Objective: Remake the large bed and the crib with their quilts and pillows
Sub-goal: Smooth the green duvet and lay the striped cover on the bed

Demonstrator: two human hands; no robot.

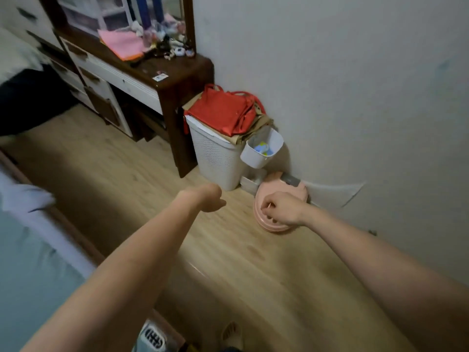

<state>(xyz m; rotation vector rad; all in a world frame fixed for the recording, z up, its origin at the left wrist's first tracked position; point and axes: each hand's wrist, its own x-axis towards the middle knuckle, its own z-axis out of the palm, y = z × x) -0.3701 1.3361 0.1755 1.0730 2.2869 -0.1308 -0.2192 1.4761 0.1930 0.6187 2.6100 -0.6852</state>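
Pale wood floor fills most of the view, and both arms stretch out over it with nothing in them. The left hand is curled into a loose fist, thumb just showing, holding nothing. The right hand is also curled, fingers bent under, and it hangs in front of a pink basin that leans at the foot of the wall; I cannot tell whether the fingers touch the basin or only pass above it, though they seem clear of it.

The bedding is off to the sides. At the lower left lies the edge of a bed with a pale blue-green sheet and a rumpled white cloth, probably a quilt, near its rim. At the upper left is another bed corner with light bedding over a dark base. Which is the large bed and which the crib is not clear here.

A dark wooden desk stands against the wall, crowded with a pink cloth and small items. Beside it a white hamper carries a red bag on top, likely parked there to keep it off the floor, and a small white bin hangs at its side.

With the hands free and facing away from the beds, this reads as a turn between steps, and reaching for a quilt seems the likely next move.
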